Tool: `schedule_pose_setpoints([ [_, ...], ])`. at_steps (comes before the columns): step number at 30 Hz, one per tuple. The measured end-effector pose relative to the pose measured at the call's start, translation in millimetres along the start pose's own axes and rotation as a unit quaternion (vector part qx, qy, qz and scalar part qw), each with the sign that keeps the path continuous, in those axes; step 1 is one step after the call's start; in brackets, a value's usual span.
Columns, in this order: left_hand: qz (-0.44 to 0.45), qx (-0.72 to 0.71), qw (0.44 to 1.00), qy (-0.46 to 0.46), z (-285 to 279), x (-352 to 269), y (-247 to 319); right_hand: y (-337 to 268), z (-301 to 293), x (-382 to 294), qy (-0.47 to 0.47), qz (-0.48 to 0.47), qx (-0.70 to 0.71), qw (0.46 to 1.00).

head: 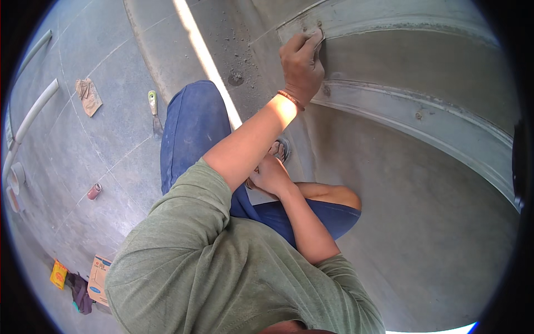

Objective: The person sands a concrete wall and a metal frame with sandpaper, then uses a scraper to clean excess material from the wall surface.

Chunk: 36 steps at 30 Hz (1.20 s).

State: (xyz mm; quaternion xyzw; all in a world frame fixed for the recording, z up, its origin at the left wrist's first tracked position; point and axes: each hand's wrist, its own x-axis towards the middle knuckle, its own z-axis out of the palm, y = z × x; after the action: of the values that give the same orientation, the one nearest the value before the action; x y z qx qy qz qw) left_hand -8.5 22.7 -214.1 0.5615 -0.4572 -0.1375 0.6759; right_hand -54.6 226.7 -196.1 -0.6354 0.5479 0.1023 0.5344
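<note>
My left hand (302, 62) reaches up and to the right with its fingers pinched on a thin folded piece (321, 39), possibly sandpaper. It presses this at the end of a pale grey moulded strip (375, 21), beside a small knob or screw head (319, 24). Below runs a second moulded strip (417, 106), also with a small knob. My right hand (269, 177) is low between my legs, close to my sandalled foot (280, 150). Its fingers are partly hidden, so what it touches is unclear.
Crumbs of debris (242, 62) lie ahead. On the tiled floor at left are a putty knife (153, 112), folded brown paper (89, 98), a reddish cylinder (94, 191) and a white pipe (37, 108). A cardboard box (98, 279), yellow packet (59, 274) and purple cloth (80, 292) sit lower left.
</note>
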Motion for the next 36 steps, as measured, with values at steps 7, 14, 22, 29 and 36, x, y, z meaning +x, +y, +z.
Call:
schedule_pose_setpoints([
  [7, 0.024, -0.039, 0.999, 0.023, 7, 1, -7, 5, 3, 2, 0.001, -0.008, -0.001, 1.0],
  [14, -0.04, -0.04, 0.998, 0.002, 3, -14, -19, 0, 3, 2, -0.004, -0.013, 0.019, 1.0],
  [22, -0.018, -0.068, 0.997, 0.018, 2, -3, -4, 8, 4, 3, -0.001, -0.012, -0.007, 1.0],
  [29, 0.086, -0.107, 0.99, 0.02, -1, 19, 22, 3, -2, 2, -0.034, 0.012, -0.02, 0.999],
  [36, 0.024, -0.062, 0.998, 0.007, -4, 4, 4, 0, -1, -2, -0.009, -0.013, -0.006, 1.0],
])
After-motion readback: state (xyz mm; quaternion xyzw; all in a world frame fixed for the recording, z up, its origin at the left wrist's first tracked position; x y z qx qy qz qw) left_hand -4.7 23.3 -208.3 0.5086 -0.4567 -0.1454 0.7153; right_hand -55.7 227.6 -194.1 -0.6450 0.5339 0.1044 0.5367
